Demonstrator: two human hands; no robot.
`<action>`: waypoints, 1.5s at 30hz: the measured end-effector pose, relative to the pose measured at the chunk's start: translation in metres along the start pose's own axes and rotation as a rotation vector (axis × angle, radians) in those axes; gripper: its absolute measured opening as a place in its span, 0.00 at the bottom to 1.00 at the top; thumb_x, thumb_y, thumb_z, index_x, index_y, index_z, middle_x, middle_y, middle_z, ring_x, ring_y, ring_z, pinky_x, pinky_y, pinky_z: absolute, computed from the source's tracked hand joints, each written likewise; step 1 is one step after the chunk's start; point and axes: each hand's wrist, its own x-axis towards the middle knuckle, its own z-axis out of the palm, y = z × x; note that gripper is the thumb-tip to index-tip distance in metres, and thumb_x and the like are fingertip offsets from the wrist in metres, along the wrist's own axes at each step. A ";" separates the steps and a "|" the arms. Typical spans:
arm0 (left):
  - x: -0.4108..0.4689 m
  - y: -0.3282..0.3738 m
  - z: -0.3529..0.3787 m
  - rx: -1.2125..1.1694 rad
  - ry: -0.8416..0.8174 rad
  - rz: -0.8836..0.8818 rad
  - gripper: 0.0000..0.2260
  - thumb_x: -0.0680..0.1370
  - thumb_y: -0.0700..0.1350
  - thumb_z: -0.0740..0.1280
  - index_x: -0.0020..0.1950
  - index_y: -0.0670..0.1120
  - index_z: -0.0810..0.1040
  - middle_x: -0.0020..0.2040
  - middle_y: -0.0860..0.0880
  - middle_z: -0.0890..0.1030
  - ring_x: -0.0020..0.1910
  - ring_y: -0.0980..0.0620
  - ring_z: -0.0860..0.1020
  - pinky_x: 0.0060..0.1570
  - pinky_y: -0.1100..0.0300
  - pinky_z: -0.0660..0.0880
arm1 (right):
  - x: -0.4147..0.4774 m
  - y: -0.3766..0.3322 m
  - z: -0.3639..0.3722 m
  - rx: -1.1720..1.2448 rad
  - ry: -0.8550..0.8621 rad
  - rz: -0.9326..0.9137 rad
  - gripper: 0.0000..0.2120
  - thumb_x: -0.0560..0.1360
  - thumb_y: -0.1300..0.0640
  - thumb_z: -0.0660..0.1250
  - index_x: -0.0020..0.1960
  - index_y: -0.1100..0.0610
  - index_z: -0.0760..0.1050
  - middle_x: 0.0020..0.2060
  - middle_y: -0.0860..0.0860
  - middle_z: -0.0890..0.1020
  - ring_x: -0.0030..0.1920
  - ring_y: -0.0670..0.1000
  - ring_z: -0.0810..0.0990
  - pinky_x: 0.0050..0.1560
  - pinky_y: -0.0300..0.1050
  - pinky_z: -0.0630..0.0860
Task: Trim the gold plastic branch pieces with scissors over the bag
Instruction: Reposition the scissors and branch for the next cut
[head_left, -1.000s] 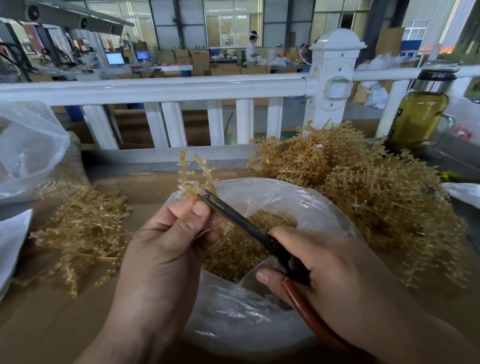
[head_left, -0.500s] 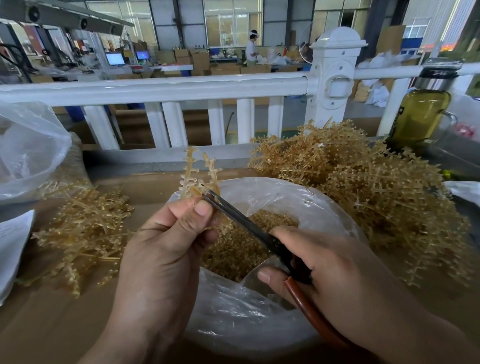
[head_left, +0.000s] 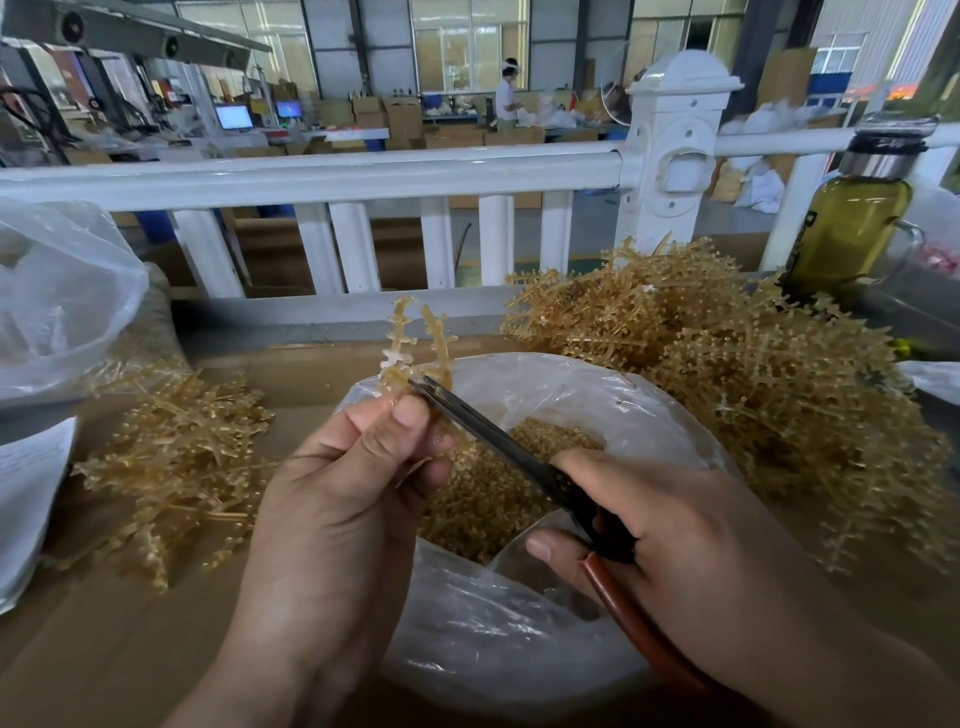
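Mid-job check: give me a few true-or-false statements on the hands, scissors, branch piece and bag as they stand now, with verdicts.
1. The left hand pinches a gold branch piece. True.
2. The scissors are in the left hand. False: the right hand grips them.
3. The scissor blades meet the gold branch piece beside the left thumb. True.
4. The bag is empty. False: gold trimmings lie inside it.
5. The bigger pile of branches lies left of the bag. False: the bigger pile is on the right, and a smaller pile is on the left.
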 end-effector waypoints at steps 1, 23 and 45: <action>0.000 0.000 0.001 -0.011 -0.011 -0.006 0.05 0.71 0.47 0.72 0.42 0.47 0.81 0.38 0.49 0.79 0.38 0.55 0.78 0.38 0.65 0.77 | 0.000 0.001 0.000 0.008 -0.007 0.003 0.18 0.75 0.34 0.57 0.50 0.46 0.75 0.29 0.38 0.68 0.30 0.41 0.70 0.28 0.30 0.62; -0.001 -0.002 0.001 -0.047 -0.036 0.020 0.03 0.71 0.46 0.71 0.40 0.48 0.80 0.36 0.49 0.77 0.36 0.55 0.77 0.36 0.65 0.76 | 0.000 0.004 -0.003 0.028 -0.007 0.006 0.18 0.74 0.33 0.59 0.50 0.45 0.77 0.27 0.36 0.67 0.30 0.36 0.71 0.29 0.30 0.64; 0.000 -0.003 0.001 0.190 0.038 0.170 0.07 0.75 0.48 0.68 0.38 0.51 0.83 0.39 0.46 0.81 0.42 0.52 0.80 0.47 0.56 0.76 | 0.001 0.009 -0.004 0.021 -0.042 -0.020 0.14 0.74 0.32 0.60 0.46 0.42 0.70 0.28 0.38 0.69 0.31 0.39 0.72 0.29 0.32 0.65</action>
